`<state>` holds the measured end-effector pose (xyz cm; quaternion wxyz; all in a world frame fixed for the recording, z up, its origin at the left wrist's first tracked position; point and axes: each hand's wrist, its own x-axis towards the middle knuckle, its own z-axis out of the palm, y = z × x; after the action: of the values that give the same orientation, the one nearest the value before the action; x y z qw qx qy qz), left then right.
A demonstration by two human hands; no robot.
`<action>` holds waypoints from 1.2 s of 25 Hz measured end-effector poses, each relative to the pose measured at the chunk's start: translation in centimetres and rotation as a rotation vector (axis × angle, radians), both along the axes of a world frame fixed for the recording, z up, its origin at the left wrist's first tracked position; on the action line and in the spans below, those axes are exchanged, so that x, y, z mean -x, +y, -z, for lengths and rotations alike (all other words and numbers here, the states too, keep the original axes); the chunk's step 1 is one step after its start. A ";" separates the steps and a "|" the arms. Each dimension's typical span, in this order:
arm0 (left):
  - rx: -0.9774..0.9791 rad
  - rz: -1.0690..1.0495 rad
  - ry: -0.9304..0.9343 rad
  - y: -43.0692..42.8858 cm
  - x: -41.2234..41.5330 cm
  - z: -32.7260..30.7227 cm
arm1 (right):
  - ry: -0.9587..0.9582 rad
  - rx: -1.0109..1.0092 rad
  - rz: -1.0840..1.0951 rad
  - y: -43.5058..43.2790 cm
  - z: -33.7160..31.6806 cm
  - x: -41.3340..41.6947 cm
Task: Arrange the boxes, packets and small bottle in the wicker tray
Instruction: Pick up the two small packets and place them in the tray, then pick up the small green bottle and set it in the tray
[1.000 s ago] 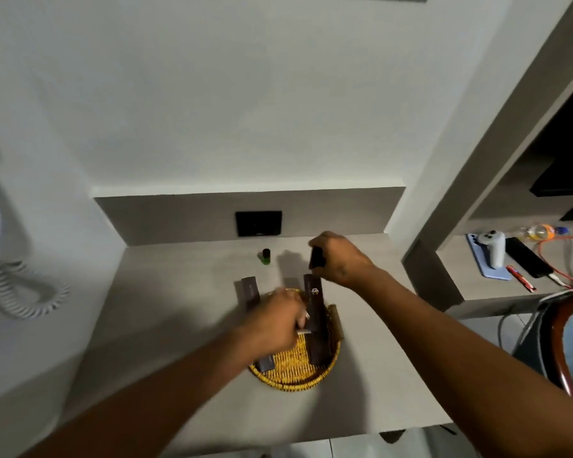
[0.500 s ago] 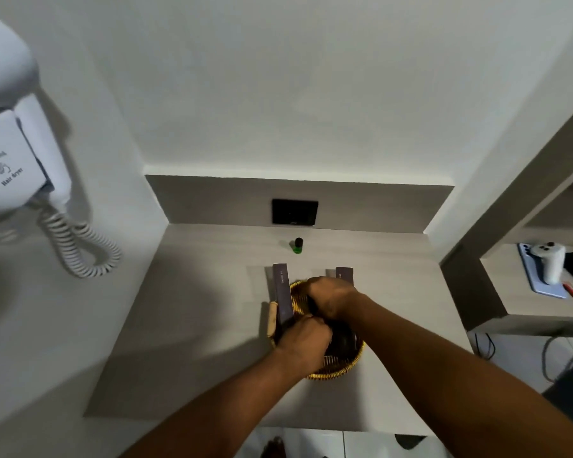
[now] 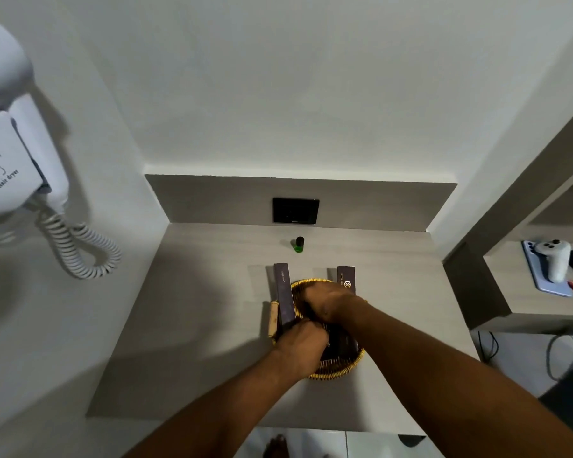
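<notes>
The round wicker tray sits at the middle of the counter. One long dark box lies across its left rim, and a second long dark box sticks out past its far right rim. More dark packets lie inside it. My right hand reaches into the far half of the tray, fingers curled down on a dark packet. My left hand is curled at the near left, beside the left box's near end; what it grips is hidden. The small green bottle stands apart on the counter behind the tray.
A wooden handle lies at the tray's left side. A black wall socket is behind the bottle. A wall hair dryer with a coiled cord hangs at left. A side shelf at right holds a controller and a phone.
My right hand came down from behind the tray into it, bringing a dark packet. My left hand stayed over the tray's near left. The view shifted left, showing the hair dryer.
</notes>
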<state>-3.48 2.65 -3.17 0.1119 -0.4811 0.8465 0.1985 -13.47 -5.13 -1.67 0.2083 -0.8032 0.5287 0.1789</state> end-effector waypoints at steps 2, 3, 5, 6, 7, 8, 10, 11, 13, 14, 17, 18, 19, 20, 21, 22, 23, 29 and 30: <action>-0.005 0.011 -0.018 0.0 -0.1 -0.2 | 0.001 0.001 0.002 0.0 0.1 0.0; -0.006 0.017 -0.026 0.0 -0.1 -0.3 | -0.001 0.001 0.004 0.0 0.1 0.0; -0.008 0.033 -0.032 -0.1 -0.1 -0.4 | -0.019 0.005 0.009 0.0 0.0 0.0; -0.009 0.046 -0.036 -0.1 -0.2 -0.5 | -0.028 0.006 0.011 0.0 -0.1 0.1; -0.012 0.059 -0.042 -0.2 -0.3 -0.6 | -0.035 0.004 0.015 0.0 -0.1 0.2; -0.016 0.070 -0.047 -0.3 -0.4 -0.7 | -0.039 0.000 0.019 0.1 -0.2 0.3; -0.016 0.096 -0.031 -0.7 -0.5 -0.9 | -0.036 -0.011 0.022 0.2 -0.6 0.7; -0.015 0.108 -0.012 -0.9 -0.6 -1.2 | -0.043 -0.006 0.022 0.2 -0.9 0.9; -0.015 0.112 0.035 -1.9 -0.8 -1.8 | -0.109 0.044 0.037 0.2 -2.1 1.9; -0.006 0.103 0.064 -2.6 -1.0 -2.1 | -0.182 0.084 0.061 0.2 -2.6 2.6; 0.051 0.010 0.175 -6.4 -2.0 -2.8 | -0.375 0.291 0.193 1.3 -2.5 6.5; 0.098 -0.047 0.205 -8.1 -2.5 -3.1 | -0.393 0.387 0.263 2.0 -1.8 8.1; 0.162 -0.102 0.224 -10.1 -2.8 -3.3 | -0.384 0.472 0.352 2.8 -0.9 9.9; 0.232 -0.153 0.232 -12.0 -3.0 -3.6 | -0.352 0.523 0.449 3.8 0.2 11.6; 0.294 -0.195 0.230 -13.8 -3.1 -3.8 | -0.307 0.525 0.537 4.9 1.3 12.9; 0.341 -0.228 0.220 -15.5 -2.9 -4.0 | -0.261 0.490 0.601 5.8 2.5 13.9; 0.370 -0.249 0.205 -16.9 -2.6 -4.0 | -0.218 0.440 0.641 6.6 3.6 14.5; 0.295 -0.320 0.117 -20.3 -0.8 -1.3 | -0.146 0.348 0.561 9.3 8.2 13.0; 0.283 -0.316 0.114 -20.3 -0.6 -0.8 | -0.138 0.338 0.539 9.5 8.7 12.7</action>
<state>-2.85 -17.66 -2.42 -0.0374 -0.6066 0.7851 0.1194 -26.12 4.40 -10.32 0.1473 -0.6677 0.7292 -0.0277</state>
